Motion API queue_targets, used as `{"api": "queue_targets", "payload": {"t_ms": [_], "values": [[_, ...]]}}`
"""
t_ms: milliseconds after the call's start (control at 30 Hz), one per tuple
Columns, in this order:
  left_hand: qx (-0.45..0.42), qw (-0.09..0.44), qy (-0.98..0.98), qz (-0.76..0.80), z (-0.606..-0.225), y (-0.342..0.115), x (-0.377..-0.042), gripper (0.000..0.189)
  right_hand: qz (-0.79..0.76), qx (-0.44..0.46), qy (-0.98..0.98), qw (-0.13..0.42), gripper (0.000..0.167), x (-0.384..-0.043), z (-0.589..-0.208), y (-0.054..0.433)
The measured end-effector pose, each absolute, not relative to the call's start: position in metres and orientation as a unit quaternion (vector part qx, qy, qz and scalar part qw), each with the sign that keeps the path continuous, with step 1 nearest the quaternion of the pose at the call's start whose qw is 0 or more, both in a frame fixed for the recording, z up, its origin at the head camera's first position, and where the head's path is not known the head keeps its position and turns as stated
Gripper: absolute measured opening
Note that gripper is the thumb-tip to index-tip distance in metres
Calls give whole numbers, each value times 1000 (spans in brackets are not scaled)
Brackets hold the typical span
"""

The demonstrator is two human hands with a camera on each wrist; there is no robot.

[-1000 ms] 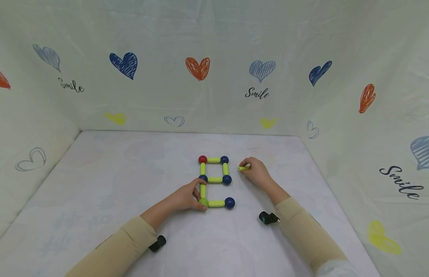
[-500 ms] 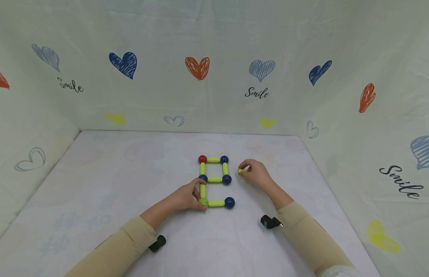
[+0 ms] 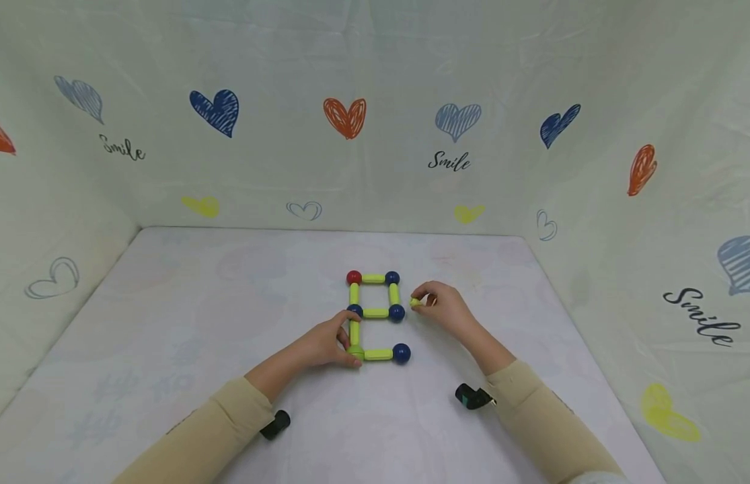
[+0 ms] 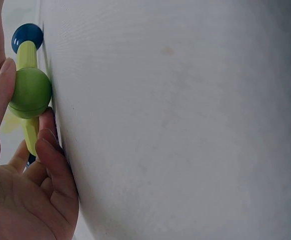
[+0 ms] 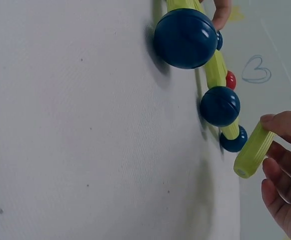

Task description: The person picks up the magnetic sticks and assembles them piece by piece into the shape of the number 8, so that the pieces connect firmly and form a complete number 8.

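A flat figure of yellow-green magnetic rods and balls lies on the table: a closed square with a red ball [image 3: 354,277] at its far left corner, and three sides of a second square nearer. My left hand [image 3: 319,343] grips the green ball [image 4: 31,92] at the near left corner, thumb on one side, fingers along the adjoining rod. A rod [image 3: 379,354] runs right from it to a blue ball [image 3: 401,353]. My right hand [image 3: 448,308] pinches a loose magnetic rod [image 5: 254,150] between thumb and fingers, just right of the blue ball [image 3: 397,313] at the middle right corner.
Black wrist cameras jut from the left sleeve [image 3: 223,417] and right sleeve [image 3: 544,417]. A pale cloth [image 3: 241,161] printed with hearts and "Smile" walls the back and sides of the white table [image 3: 187,323].
My right hand has moved slightly left and nearer with the rod, which has turned to point more toward the camera. The left hand and the figure have stayed put.
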State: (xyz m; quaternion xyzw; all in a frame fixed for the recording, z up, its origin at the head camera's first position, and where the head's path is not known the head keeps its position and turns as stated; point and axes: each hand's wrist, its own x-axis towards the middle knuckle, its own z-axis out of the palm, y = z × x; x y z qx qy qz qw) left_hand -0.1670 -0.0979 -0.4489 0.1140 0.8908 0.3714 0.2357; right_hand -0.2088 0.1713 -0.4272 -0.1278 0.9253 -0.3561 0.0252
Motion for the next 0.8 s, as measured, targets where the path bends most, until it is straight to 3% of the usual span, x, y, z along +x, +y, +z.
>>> {"api": "queue_targets", "payload": {"t_ms": [800], "values": [[118,236,888,378,-448,-99,-167,81,-404,-142,902,60,20,-193,-424,155]]}}
